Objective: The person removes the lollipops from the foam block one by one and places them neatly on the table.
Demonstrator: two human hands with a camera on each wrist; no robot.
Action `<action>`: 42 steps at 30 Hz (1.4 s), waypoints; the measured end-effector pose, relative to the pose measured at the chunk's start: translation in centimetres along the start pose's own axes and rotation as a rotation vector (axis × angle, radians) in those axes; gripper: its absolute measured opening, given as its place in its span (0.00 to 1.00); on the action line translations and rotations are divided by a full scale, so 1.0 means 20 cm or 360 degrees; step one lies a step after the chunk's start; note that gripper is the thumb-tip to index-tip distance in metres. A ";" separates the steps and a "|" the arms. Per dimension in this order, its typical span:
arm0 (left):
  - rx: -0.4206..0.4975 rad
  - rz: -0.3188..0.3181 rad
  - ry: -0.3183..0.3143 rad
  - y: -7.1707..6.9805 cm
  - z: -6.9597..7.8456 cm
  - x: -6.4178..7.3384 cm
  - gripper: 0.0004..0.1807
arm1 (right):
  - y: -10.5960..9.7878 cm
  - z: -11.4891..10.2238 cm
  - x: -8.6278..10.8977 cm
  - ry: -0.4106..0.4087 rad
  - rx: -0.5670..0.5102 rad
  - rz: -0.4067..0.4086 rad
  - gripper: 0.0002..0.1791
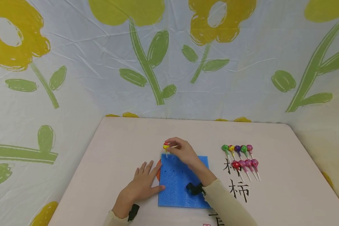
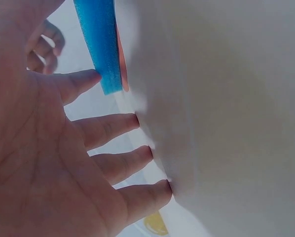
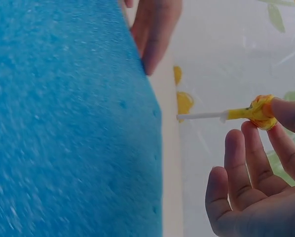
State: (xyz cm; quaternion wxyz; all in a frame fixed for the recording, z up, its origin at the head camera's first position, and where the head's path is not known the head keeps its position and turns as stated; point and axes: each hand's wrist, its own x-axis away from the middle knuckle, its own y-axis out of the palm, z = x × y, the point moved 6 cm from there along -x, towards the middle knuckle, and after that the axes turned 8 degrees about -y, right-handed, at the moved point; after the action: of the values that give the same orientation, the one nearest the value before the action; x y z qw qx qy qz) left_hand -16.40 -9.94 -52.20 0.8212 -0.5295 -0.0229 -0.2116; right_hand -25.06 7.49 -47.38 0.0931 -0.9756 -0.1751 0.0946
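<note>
My right hand (image 1: 181,150) pinches a yellow and red lollipop (image 1: 165,146) by its wrapped head, over the far left corner of a blue foam board (image 1: 173,188). In the right wrist view the lollipop's white stick (image 3: 202,116) points at the board, its tip apart from the foam. Small dark holes (image 1: 174,158) show in rows on the board's far part. My left hand (image 1: 141,183) lies with fingers spread at the board's left edge; its thumb and index finger touch the foam, and the other fingertips rest on the table.
Several wrapped lollipops (image 1: 244,148) lie in two rows on the table (image 1: 282,150), right of the board. Black written characters (image 1: 239,190) are on the tabletop near them. Something orange (image 1: 158,171) peeks from under the board's left edge. A flower-patterned cloth (image 1: 183,94) hangs behind the table.
</note>
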 end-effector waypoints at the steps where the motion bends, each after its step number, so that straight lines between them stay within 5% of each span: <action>1: 0.0001 0.0002 0.0002 0.00 0.00 0.00 0.49 | -0.01 -0.01 0.00 -0.0011 -0.0007 0.0005 0.17; 10: -0.0017 0.0014 0.0007 0.00 0.01 0.00 0.49 | -0.20 -0.09 0.09 -0.0040 -0.0013 0.0095 0.18; 19: -0.0011 0.0007 0.0002 0.01 0.00 0.00 0.49 | -0.40 -0.09 0.24 -0.0037 0.0185 0.0159 0.18; 42: 0.0018 0.0005 0.0006 0.00 0.01 0.00 0.49 | -0.87 0.10 0.70 0.0319 0.0678 0.0311 0.23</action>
State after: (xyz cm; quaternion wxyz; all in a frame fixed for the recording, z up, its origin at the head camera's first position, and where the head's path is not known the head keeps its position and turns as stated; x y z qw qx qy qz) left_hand -16.30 -9.83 -52.19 0.8245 -0.5245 -0.0217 -0.2113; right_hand -18.32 28.86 -47.68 0.3038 -0.9507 -0.0460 0.0409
